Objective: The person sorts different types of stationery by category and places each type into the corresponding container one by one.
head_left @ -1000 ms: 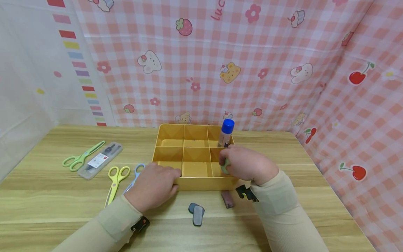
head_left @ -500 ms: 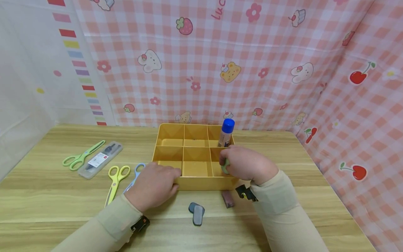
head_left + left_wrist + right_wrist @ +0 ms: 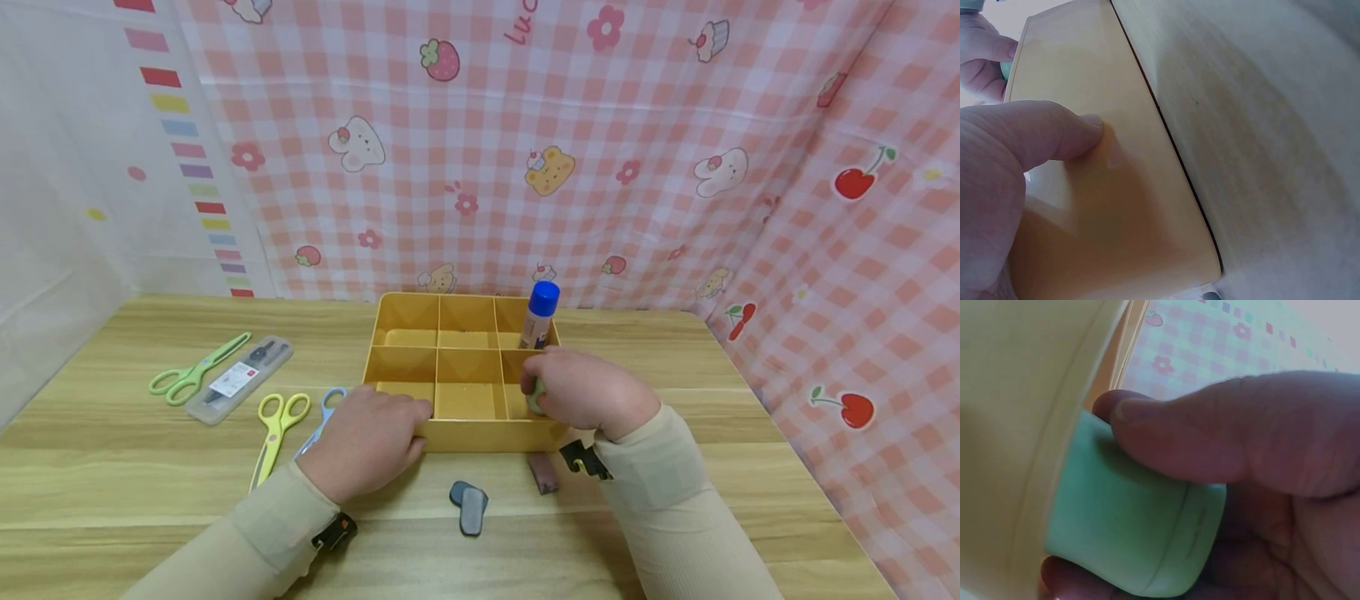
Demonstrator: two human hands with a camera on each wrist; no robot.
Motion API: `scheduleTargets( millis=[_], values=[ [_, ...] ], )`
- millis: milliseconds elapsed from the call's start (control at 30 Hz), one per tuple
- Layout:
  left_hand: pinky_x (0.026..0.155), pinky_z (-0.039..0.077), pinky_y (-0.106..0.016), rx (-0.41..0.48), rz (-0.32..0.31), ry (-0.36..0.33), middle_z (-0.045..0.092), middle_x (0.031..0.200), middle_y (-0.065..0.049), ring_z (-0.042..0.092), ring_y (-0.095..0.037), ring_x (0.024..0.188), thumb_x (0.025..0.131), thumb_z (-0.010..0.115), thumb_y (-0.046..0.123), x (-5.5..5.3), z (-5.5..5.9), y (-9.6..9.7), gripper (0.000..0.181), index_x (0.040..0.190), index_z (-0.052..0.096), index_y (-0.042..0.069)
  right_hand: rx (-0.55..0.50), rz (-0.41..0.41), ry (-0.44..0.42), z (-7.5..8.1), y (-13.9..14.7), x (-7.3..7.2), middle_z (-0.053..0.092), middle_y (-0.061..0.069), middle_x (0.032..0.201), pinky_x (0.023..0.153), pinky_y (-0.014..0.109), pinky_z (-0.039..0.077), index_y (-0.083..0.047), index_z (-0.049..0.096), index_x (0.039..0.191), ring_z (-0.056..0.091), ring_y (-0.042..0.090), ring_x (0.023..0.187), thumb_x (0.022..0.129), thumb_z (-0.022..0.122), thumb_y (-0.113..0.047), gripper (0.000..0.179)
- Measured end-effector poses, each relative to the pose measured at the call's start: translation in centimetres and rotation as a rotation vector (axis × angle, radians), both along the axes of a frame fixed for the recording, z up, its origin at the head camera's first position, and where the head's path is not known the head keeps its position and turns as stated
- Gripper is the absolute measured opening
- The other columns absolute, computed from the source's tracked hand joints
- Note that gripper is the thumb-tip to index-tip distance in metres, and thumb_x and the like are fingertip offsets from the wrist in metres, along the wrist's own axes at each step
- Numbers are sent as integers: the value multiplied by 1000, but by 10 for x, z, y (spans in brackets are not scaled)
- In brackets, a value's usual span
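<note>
A yellow divided storage box stands on the table. My left hand grips its front left edge; in the left wrist view the thumb presses the outside of the front wall. My right hand pinches a light green plastic item with rounded edges and a seam line, partly inside the front right compartment. What kind of item it is cannot be told. Behind it, a glue stick with a blue cap stands upright in the back right compartment. The left fingers inside the box are mostly hidden.
Left of the box lie green scissors, a clear case with a compass, yellow scissors and blue scissors, partly covered. In front are two overlapping dark grey pieces and a purplish block.
</note>
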State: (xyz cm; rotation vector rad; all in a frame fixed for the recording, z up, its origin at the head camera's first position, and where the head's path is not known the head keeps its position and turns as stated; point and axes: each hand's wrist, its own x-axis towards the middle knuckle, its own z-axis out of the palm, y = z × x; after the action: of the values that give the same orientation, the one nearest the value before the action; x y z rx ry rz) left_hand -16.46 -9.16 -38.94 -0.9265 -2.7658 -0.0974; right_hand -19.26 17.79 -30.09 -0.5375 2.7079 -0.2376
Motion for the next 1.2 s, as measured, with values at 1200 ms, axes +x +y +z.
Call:
scheduleTargets(
  millis=[1200],
  values=[
    [60, 40, -34, -4, -13, 37, 59, 64, 10, 58, -9, 60, 88, 75, 28, 0, 1, -1, 20, 78, 59, 22, 18, 12, -41, -8, -2, -5, 70, 2, 104, 76, 36, 56, -14, 71, 113, 64, 18, 85, 100, 67, -12, 14]
  ],
)
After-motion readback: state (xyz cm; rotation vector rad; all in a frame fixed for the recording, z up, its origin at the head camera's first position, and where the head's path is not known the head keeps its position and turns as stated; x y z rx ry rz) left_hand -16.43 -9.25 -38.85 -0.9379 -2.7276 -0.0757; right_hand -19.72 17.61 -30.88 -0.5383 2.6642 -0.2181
